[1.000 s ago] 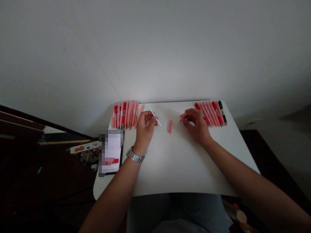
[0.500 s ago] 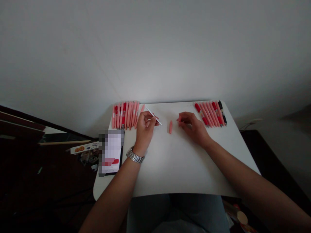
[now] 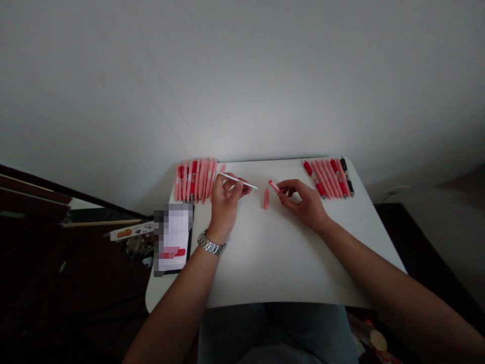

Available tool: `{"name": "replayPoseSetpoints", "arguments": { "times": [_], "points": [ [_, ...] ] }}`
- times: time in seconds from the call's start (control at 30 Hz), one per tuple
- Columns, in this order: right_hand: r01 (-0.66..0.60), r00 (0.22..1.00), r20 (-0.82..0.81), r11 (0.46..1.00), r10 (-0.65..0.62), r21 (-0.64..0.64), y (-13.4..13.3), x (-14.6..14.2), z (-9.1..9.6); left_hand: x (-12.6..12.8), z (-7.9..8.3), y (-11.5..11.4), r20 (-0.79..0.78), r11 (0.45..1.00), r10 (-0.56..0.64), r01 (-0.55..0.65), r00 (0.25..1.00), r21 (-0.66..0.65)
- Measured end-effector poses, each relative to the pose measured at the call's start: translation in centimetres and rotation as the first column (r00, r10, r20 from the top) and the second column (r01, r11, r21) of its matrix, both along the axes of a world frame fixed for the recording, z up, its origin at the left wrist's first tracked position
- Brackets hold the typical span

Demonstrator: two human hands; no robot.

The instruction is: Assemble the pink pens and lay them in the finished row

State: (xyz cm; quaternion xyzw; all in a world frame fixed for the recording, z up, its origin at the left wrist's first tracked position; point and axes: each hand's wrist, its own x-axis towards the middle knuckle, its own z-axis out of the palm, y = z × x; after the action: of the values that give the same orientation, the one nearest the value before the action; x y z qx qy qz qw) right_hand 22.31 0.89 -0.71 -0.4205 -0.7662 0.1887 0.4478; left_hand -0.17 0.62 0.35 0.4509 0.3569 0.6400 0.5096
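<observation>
Got left fingers (image 3: 237,189) pinching a white stick (image 3: 244,183), right fingers (image 3: 288,203) pinching a pink tube (image 3: 274,186), both poking out, ends apart.

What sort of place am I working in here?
Possibly a makeshift home workspace: a small white table beside a plain wall, with pens lined up in two groups and a lit screen at the left.

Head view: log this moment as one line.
left hand: holds white pen refill | right hand: holds pink pen barrel | between hands: pink pen piece on table | far edge: left pen row, right pen row
</observation>
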Motion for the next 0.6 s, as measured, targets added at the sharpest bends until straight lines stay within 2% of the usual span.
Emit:
{"name": "replayPoseSetpoints", "arguments": {
  "times": [0.17,0.37,0.6],
  "points": [
    [-0.057,0.996,0.072,0.997,0.054,0.046,-0.1,-0.03,0.34,0.06,0.24,-0.06,0.038,1.0,-0.013,0.014,0.999,-0.004],
    [-0.094,0.991,0.104,0.991,0.084,0.091,-0.01,-0.12,0.33,0.1,-0.27,0.01,0.007,0.998,-0.069,0.069,0.998,-0.006],
    [-0.09,0.991,0.107,0.993,0.081,0.073,-0.11,-0.1,0.49,0.16,-0.4,-0.03,-0.033,0.996,-0.081,0.081,0.996,-0.024]
  ]
}}
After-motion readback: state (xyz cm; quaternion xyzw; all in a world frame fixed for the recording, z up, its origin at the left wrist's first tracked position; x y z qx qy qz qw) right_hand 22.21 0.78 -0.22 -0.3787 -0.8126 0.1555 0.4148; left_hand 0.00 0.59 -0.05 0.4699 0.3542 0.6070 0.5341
